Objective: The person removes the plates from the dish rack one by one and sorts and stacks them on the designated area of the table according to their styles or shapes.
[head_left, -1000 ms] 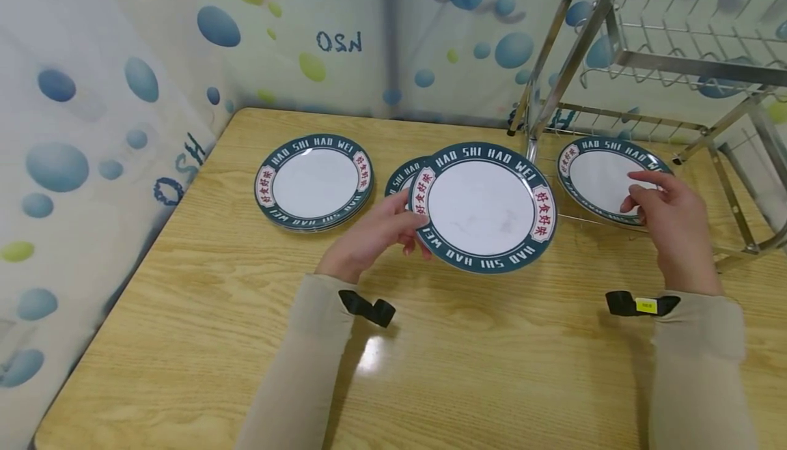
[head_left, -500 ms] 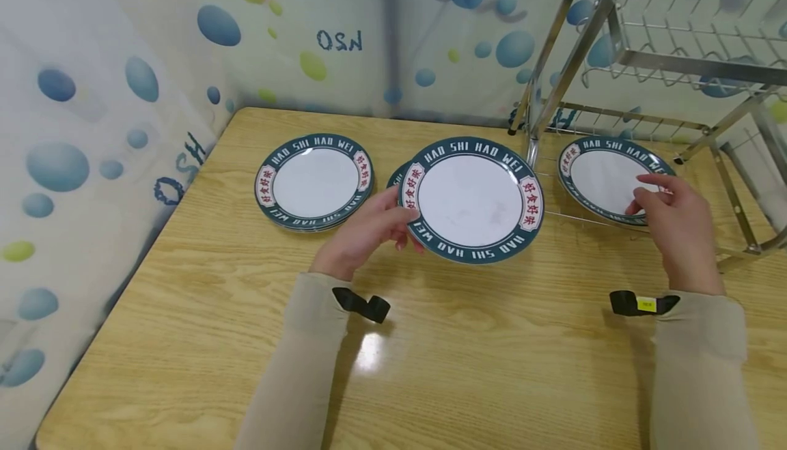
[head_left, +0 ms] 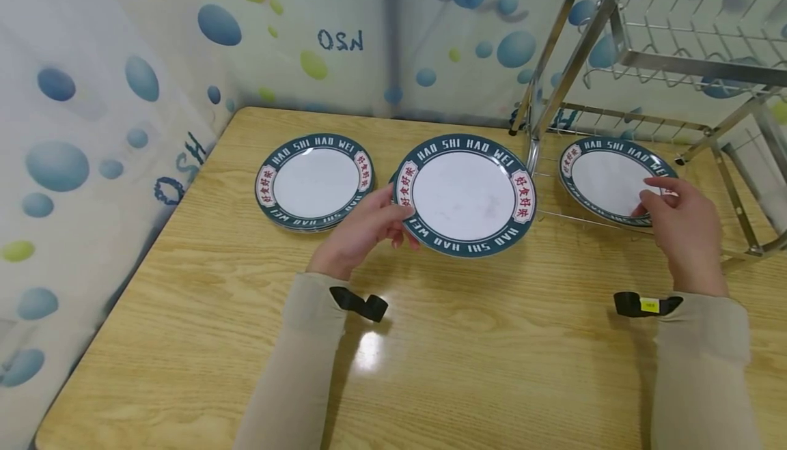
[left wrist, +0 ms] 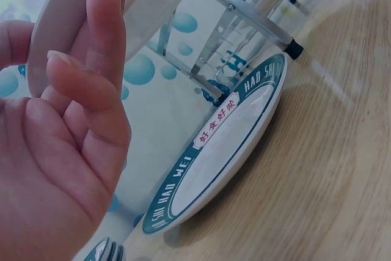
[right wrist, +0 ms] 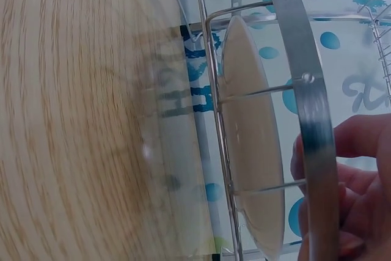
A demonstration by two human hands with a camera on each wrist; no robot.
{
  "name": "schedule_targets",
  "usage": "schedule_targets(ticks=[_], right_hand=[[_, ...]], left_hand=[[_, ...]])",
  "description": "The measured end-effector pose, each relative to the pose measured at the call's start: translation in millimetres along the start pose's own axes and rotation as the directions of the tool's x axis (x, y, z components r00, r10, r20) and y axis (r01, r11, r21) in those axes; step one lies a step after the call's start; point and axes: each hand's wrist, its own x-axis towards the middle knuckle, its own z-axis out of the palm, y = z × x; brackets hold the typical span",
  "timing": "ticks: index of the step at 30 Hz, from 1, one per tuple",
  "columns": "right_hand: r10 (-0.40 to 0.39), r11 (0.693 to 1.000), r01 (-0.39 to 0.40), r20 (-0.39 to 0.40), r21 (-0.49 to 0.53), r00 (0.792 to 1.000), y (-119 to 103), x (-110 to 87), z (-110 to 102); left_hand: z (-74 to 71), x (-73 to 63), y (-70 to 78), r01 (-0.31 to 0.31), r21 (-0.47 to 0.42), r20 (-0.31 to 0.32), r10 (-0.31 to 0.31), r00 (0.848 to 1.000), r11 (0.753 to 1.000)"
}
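My left hand grips the left rim of a round white plate with a green lettered border, thumb on top and fingers beneath. The plate is held above the table, tilted toward me. Below it, another such plate lies on the table, seen in the left wrist view but almost wholly covered in the head view. On the rack's lowest level rests a matching plate. My right hand hovers over that plate's right side, fingers loosely bent and holding nothing; the right wrist view shows a gap between them and the plate.
A stack of matching plates stands on the wooden table at the left. The metal dish rack rises at the back right, with wire slots on its upper level. A patterned curtain hangs behind and at the left.
My left hand has drifted left with its plate, slightly away from me, covering the plate on the table. My right hand has shifted slightly right. The racked plate and the stack stay put.
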Motion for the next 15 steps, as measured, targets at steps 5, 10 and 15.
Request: schedule_targets(ticks=[5, 10, 15], right_hand=[[0.007, 1.000, -0.008, -0.006, -0.001, 1.000, 1, -0.4, -2], [0.002, 1.000, -0.002, -0.015, -0.015, 1.000, 2, -0.8, -4], [0.007, 0.999, -0.008, -0.017, -0.050, 1.000, 2, -0.9, -4]], left_hand=[[-0.9, 0.0, -0.2, 0.000, 0.001, -0.004, 0.000, 1.000, 1.000], [-4.8, 1.8, -4.3, -0.003, -0.029, -0.014, 0.002, 1.000, 1.000], [-12.6, 6.6, -16.7, 0.002, -0.073, -0.033, -0.005, 0.999, 0.997]])
